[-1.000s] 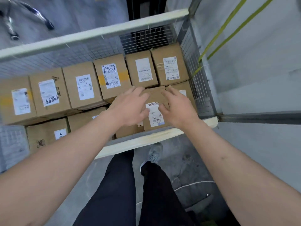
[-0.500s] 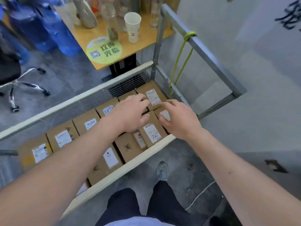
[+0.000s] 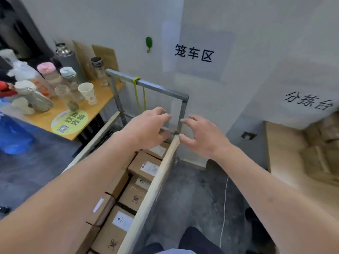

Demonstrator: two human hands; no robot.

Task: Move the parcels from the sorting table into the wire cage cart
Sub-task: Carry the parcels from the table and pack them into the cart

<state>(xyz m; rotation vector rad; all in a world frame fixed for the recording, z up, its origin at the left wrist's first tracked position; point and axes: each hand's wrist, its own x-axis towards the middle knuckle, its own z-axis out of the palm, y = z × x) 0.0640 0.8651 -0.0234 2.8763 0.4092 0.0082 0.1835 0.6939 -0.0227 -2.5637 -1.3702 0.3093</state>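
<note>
White wall w/ black signs behind. I see brown cardboard parcels [image 3: 146, 168] w/ white labels, packed tight in rows inside the wire cage cart [image 3: 156, 182]. My left hand [image 3: 146, 129] and right hand [image 3: 201, 138] hang above the cart's far end, fingers [image 3: 161, 111] spread loose, holding nothing. Parcels sit below the fingers, not touching. More boxes on the bench [image 3: 286, 162] at right.

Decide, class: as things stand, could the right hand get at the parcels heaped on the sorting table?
Probably yes. The right hand is empty, fingers spread, raised above the cart's end. The parcels lie on the sorting table off to its right, and nothing visible stands between them, though an arm swing or a step may be needed.
</note>
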